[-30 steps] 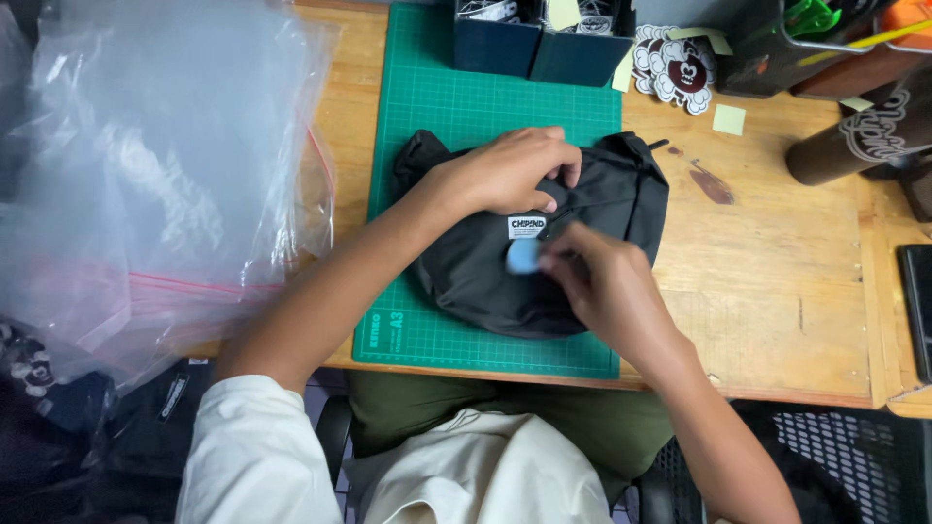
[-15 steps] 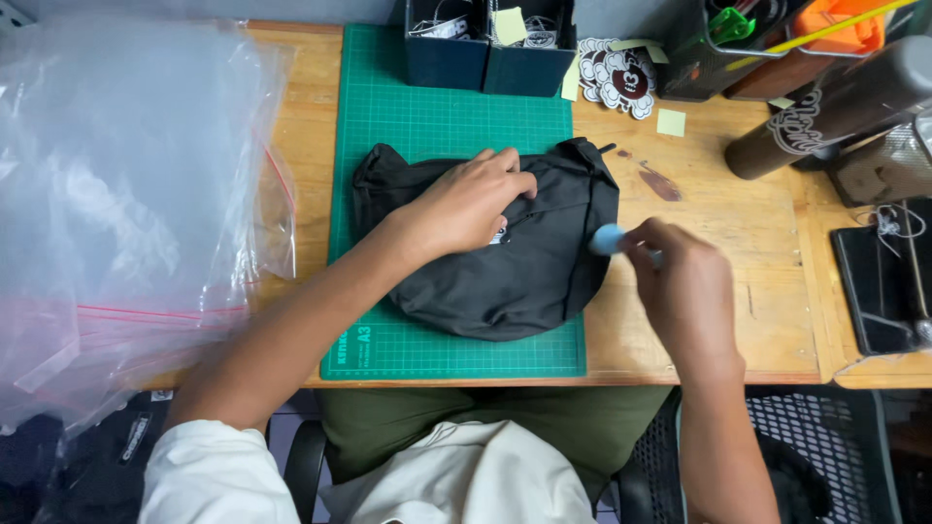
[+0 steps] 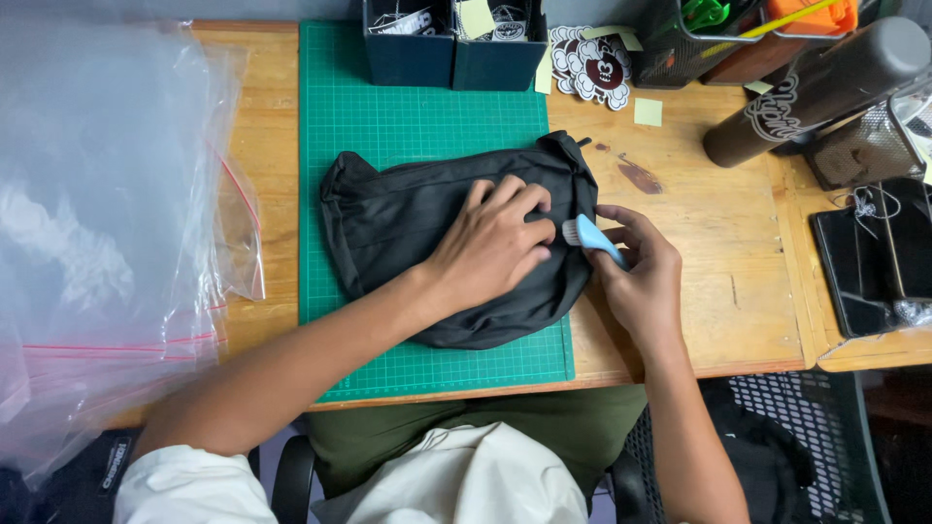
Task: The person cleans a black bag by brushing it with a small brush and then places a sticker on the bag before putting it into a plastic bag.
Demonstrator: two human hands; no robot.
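While left hand [image 3: 490, 243] flat on black bag [image 3: 408, 218], right hand [image 3: 636, 277] grip pinches blue brush [image 3: 590, 236]

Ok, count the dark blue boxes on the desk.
2, side by side at the back edge of the green mat: left box, right box. More may sit out of view.

Black bags [image 3: 417, 223]: one
Blue brushes [image 3: 587, 236]: one
Green cutting mats [image 3: 408, 116]: one
Dark boxes [image 3: 451, 44]: two
Brown bottles [image 3: 815, 92]: one
Hands: two, left [image 3: 490, 243] and right [image 3: 636, 272]
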